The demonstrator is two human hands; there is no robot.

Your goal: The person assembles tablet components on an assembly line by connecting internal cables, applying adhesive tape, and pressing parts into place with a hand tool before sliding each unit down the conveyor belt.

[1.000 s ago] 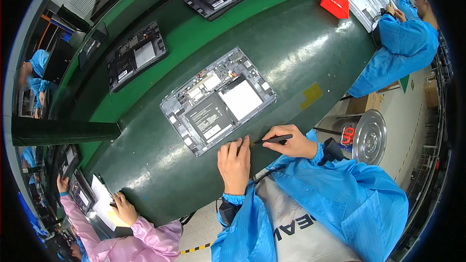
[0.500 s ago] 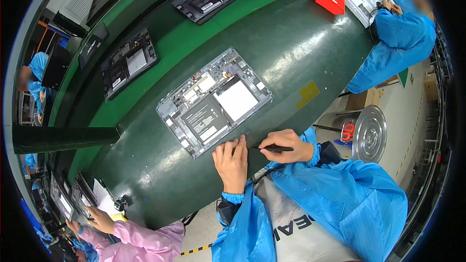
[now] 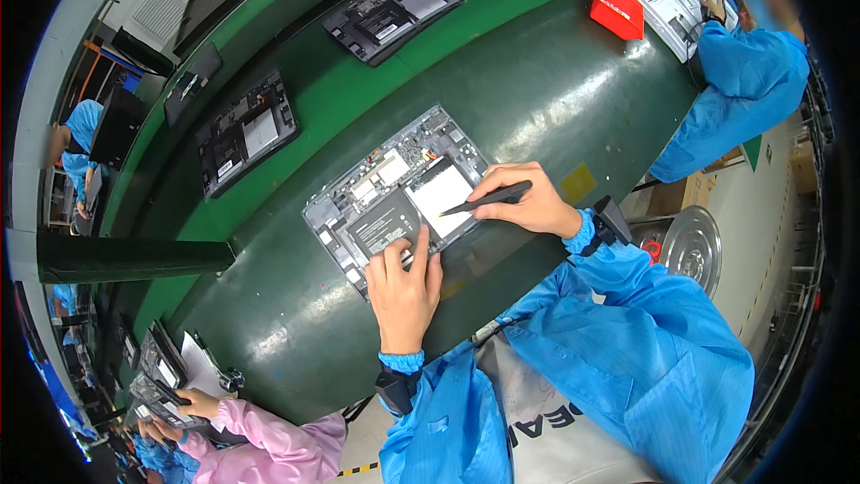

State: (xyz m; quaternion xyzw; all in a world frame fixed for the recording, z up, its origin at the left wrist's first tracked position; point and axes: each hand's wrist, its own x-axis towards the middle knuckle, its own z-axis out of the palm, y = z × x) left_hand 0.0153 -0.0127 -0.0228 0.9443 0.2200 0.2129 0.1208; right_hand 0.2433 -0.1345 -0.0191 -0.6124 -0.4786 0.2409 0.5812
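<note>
An opened laptop base [image 3: 331, 231] with exposed boards lies at an angle on the dark green bench. Inside it are a black battery [image 3: 381, 224] and a white rectangular part [image 3: 441, 195]. My left hand [image 3: 403, 291] rests on the near edge of the base beside the battery, its fingers stretched out and holding nothing. My right hand [image 3: 528, 202] pinches slim black tweezers [image 3: 497, 196] and hovers over the right side of the base. Their pointed tip is at the white part; I cannot tell whether it touches.
More opened laptop bases [image 3: 249, 136] [image 3: 394, 13] lie on the bright green strip beyond. A red bin [image 3: 616, 11] stands at the far right near a blue-sleeved person. A pink-sleeved person [image 3: 278, 437] works at the lower left. A yellow mark [image 3: 578, 182] is on the bench.
Both hands have moved from the bench's near edge onto the laptop base. The right hand has brought the tweezers up and over the white part; the left now lies by the battery.
</note>
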